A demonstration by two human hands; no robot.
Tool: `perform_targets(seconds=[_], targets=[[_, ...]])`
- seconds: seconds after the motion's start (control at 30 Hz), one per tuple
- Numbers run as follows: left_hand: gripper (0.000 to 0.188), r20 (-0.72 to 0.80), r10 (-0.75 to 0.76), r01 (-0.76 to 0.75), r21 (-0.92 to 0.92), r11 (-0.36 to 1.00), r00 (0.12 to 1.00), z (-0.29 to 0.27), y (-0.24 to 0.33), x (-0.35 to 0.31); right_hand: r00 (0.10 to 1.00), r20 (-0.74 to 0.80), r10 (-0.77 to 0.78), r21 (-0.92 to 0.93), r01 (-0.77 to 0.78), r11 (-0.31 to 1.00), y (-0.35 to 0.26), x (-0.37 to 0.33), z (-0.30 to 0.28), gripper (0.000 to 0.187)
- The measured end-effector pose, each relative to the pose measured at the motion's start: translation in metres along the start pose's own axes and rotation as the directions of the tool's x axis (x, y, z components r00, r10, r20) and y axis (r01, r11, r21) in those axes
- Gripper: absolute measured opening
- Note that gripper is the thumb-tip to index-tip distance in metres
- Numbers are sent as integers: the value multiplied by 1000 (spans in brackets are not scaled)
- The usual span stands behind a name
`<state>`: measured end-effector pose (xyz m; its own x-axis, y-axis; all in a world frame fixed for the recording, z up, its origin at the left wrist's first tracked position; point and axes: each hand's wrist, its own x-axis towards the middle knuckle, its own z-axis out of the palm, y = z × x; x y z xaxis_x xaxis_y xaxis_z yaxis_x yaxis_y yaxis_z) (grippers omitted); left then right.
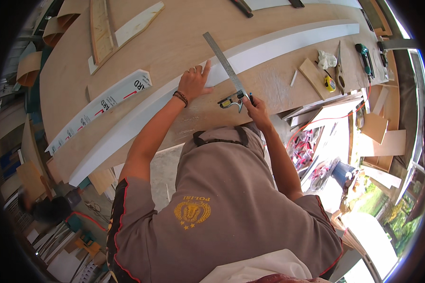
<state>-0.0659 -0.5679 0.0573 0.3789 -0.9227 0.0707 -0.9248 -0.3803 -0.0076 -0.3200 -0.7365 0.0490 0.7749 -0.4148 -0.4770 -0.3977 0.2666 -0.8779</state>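
Note:
A long white board (288, 49) runs across the workbench in front of me. My left hand (193, 82) lies on it with the fingers spread, pressing down and holding nothing. In my right hand (257, 112), at the board's near edge, is a combination square (226, 66). Its steel blade lies across the board, pointing away and slightly left. The square's dark head, with a yellow part, juts out beside my right fingers, on my side of the board. Part of the grip is hidden by the hand itself.
On the workbench (174, 52), a film-covered strip (101, 107) and wood pieces (103, 35) lie left. Toward the right are a small wood panel (312, 77), yellow tape measure (329, 84), crumpled white wad (327, 60) and green power tool (364, 59). An orange cord (311, 121) hangs below.

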Motion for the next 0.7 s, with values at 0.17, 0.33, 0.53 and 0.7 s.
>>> perform_targets(seconds=[0.17, 0.33, 0.53, 0.7], targets=[[106, 59, 16, -4, -199, 980, 998, -9, -20, 19, 999, -7, -43, 2, 43, 999, 0, 17, 13, 34], [103, 78, -124, 146, -505, 850, 989, -31, -52, 21, 998, 40, -54, -51, 56, 997, -9, 36, 27, 32], [93, -29, -94, 67, -502, 863, 995, -20, -41, 7, 995, 101, 8, 39, -12, 999, -27, 57, 45, 31], [95, -80, -75, 20, -540, 842, 994, -16, -53, 10, 993, 113, -17, 17, 15, 1000, -27, 68, 53, 30]])
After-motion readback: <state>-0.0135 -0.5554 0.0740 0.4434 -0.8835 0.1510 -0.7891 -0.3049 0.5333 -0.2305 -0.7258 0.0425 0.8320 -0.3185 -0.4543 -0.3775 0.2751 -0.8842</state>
